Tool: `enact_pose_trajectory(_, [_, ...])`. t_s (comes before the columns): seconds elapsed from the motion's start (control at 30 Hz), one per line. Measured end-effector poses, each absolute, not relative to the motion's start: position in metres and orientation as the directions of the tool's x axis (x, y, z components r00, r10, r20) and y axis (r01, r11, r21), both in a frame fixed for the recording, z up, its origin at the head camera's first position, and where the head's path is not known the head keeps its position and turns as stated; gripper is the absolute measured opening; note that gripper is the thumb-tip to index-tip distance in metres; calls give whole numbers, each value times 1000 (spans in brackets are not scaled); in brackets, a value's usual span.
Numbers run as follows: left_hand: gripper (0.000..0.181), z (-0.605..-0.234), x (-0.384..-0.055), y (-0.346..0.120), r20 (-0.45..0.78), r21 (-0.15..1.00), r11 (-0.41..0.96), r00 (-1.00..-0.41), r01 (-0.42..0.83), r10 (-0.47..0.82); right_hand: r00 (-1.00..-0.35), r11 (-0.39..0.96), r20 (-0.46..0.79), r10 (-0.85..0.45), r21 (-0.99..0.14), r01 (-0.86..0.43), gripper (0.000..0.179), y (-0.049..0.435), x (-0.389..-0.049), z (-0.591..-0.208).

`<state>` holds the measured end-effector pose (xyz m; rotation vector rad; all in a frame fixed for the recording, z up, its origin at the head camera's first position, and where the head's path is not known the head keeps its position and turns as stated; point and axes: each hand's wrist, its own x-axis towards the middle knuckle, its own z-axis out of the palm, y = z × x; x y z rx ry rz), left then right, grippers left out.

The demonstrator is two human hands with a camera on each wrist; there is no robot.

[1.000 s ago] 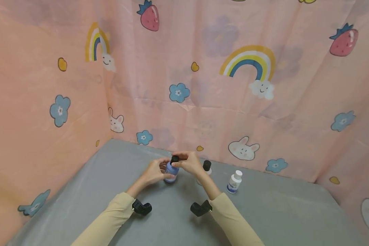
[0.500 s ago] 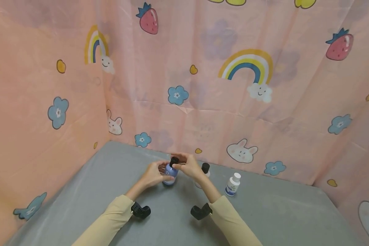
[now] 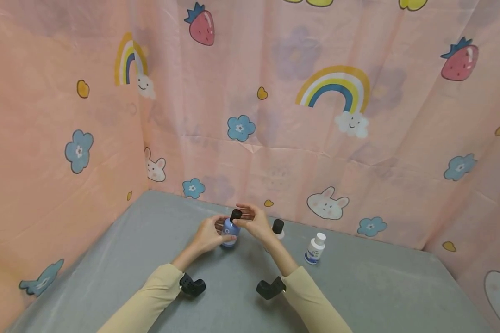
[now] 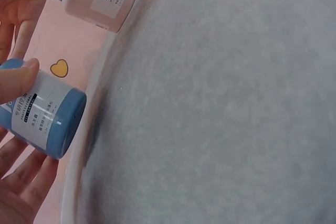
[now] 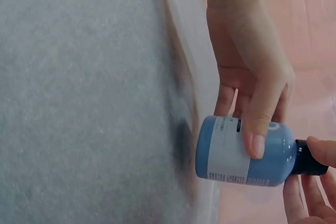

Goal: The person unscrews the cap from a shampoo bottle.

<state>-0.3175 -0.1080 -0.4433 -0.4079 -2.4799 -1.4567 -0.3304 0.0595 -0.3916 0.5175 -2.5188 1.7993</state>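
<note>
A blue bottle (image 3: 231, 231) with a white label and a black cap (image 5: 311, 161) is held by both hands. My left hand (image 3: 208, 235) grips its body, thumb across the label and fingers behind it, as the left wrist view shows. With thumb and fingers my right hand (image 3: 256, 224) pinches the cap; its other fingers spread out past the bottle. The bottle is nearly upright, close over the grey table in the right wrist view. A pale pink bottle (image 4: 100, 1) with a black cap stands right of it, partly hidden behind my right forearm in the head view.
Farther right stands a white bottle (image 3: 315, 249) with a white cap and blue print. The grey table (image 3: 379, 286) ends at a pink patterned curtain (image 3: 283, 171) behind and at both sides. Black wrist cameras sit below my sleeves.
The right hand's fingers open away from the cap and spread a little, rising slightly, while its thumb stays at the cap. The left hand keeps its grip on the blue bottle.
</note>
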Motion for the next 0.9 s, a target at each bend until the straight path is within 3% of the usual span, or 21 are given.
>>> enact_pose_trajectory(0.57, [53, -441, -314, -99, 424, 754, 570, -905, 325, -45, -973, 251, 197, -123, -942, -223, 39, 51, -329, -395])
enact_pose_trajectory(0.9, [53, -442, -313, -93, 483, 722, 613, -868, 322, -112, -977, 305, 213, -32, -928, -212, 41, 45, -328, -392])
